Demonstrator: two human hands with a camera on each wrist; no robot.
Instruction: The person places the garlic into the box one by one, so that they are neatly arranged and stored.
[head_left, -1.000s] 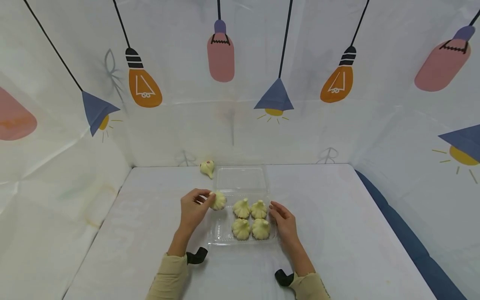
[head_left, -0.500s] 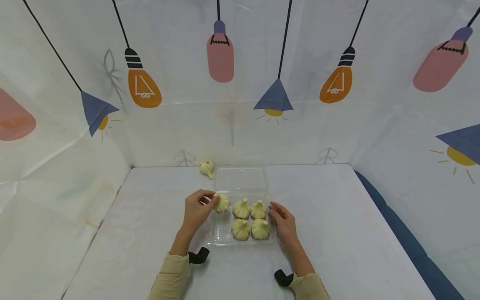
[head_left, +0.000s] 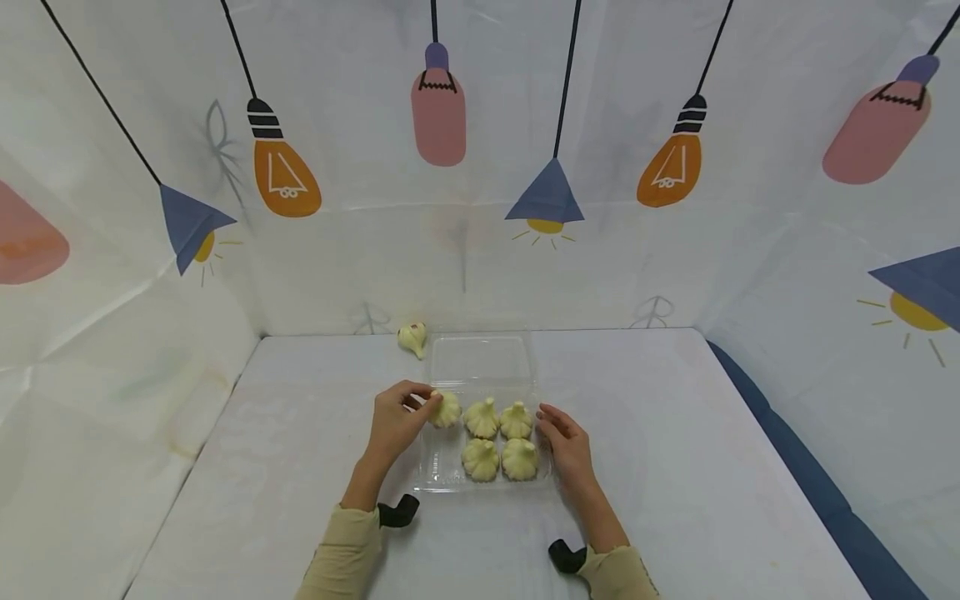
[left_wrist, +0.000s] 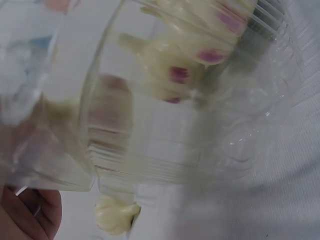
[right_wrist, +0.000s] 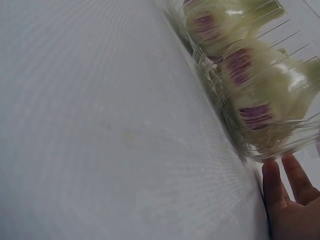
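A clear plastic clamshell box (head_left: 450, 482) lies on the table with its lid (head_left: 480, 358) folded back. Four-sided and shallow, its tray bears several pale garlic bulbs, such as this rear one (head_left: 481, 418); purple marks show on garlic bulbs (right_wrist: 255, 95) in the right wrist view. My left hand (head_left: 397, 419) pinches another garlic bulb (head_left: 447, 410) at the tray's rear left. Whether that bulb touches the tray floor I cannot tell. With extended fingers, my right hand (head_left: 567, 443) touches the box's right side; its fingertips (right_wrist: 271, 170) meet a lower corner in the right wrist view.
One more garlic bulb (head_left: 412, 338) lies at the table's back edge, left of the lid. White sheeting (head_left: 480, 267) with printed lamps encloses the white table (head_left: 315, 375) at the back and sides. Black wrist mounts (head_left: 399, 511) stick out from the sleeves.
My left hand has moved slightly right and toward me, bringing the garlic bulb over the tray's rear left. The right hand has stayed beside the box.
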